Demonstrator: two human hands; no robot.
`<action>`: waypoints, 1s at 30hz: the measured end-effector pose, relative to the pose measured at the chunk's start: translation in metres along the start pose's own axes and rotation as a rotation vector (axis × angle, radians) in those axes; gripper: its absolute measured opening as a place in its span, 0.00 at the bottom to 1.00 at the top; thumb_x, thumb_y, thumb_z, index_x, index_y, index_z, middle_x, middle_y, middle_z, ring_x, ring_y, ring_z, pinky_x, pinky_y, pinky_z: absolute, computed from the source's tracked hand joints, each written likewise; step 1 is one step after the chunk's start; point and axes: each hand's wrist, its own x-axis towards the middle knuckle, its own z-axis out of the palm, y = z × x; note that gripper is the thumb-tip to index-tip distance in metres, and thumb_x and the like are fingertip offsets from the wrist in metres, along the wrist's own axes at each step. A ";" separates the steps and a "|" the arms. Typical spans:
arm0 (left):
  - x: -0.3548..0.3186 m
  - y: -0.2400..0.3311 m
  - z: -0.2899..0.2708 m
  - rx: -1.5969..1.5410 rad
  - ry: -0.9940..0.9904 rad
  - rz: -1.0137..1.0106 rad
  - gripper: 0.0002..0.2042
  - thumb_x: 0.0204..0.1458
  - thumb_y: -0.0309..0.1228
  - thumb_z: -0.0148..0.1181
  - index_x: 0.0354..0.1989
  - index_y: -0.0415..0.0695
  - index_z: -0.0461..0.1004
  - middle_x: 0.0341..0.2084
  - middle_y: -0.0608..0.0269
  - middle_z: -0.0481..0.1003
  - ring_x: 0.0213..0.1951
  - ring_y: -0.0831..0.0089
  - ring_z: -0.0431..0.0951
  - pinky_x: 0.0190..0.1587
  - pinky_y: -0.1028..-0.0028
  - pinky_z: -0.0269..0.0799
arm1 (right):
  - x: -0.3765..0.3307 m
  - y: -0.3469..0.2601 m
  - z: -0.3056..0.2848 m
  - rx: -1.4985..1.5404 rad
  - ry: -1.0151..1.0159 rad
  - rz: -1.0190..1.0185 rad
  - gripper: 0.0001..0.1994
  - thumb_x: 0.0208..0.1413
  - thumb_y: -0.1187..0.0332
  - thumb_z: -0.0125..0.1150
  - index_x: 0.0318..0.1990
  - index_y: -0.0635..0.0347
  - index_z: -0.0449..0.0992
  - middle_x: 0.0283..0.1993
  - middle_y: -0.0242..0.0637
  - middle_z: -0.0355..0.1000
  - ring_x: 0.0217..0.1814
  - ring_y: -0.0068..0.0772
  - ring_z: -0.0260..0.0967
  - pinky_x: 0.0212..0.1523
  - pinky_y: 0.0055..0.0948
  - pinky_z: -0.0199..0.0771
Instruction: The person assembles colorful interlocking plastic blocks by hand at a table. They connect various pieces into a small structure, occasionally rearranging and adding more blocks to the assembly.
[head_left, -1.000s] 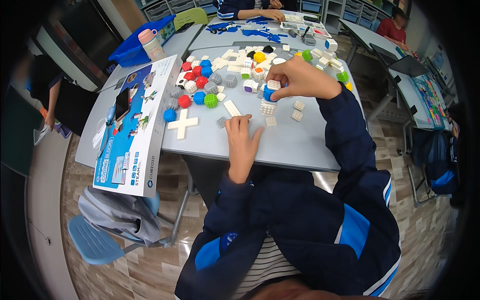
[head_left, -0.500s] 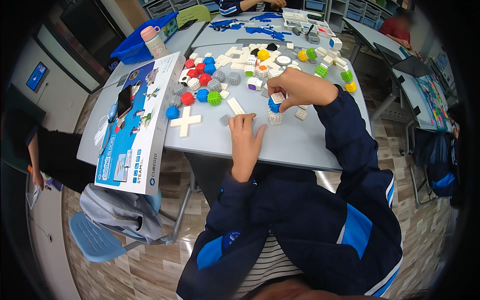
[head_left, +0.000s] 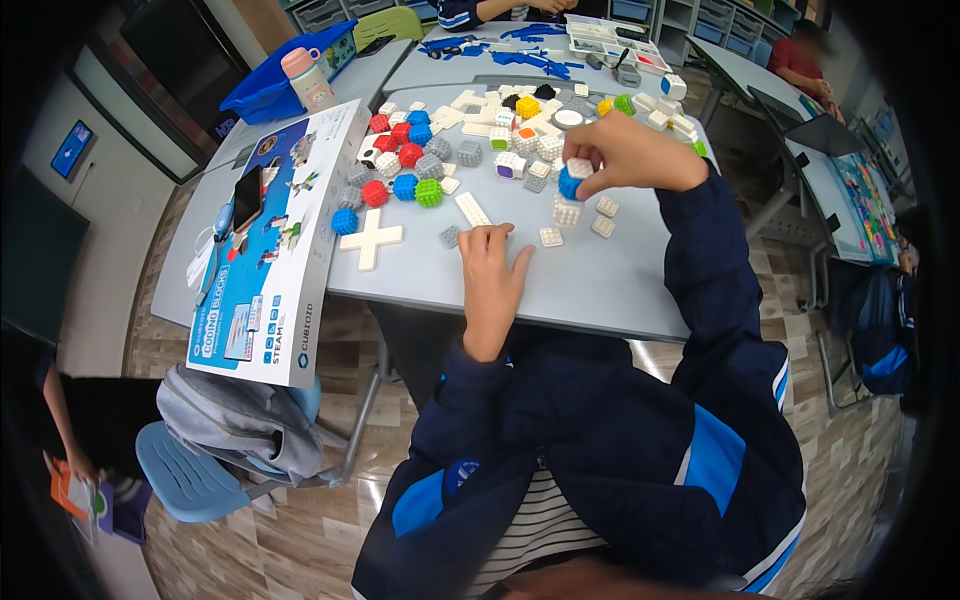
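Right hand (head_left: 625,155) grips blue block (head_left: 570,186) — left hand (head_left: 492,275) flat.

1. The left hand (head_left: 492,272) lies flat and palm down, fingers (head_left: 478,238) together and pointing away from the body, thumb spread to the right.
2. Its forearm runs straight back toward the chest in a dark blue sleeve.
3. The right hand (head_left: 625,158) is raised and curled, fingertips (head_left: 580,165) pinched together at its left end.
4. The right arm bends at the elbow, its sleeve rising along the right side.
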 end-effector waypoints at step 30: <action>0.000 0.001 0.000 -0.007 -0.031 -0.022 0.17 0.49 0.24 0.69 0.47 0.36 0.74 0.42 0.51 0.70 0.48 0.51 0.67 0.51 0.57 0.68 | 0.071 0.093 0.034 -0.144 0.406 -0.069 0.23 0.57 0.78 0.64 0.61 0.60 0.73 0.58 0.50 0.75 0.54 0.52 0.75 0.53 0.37 0.76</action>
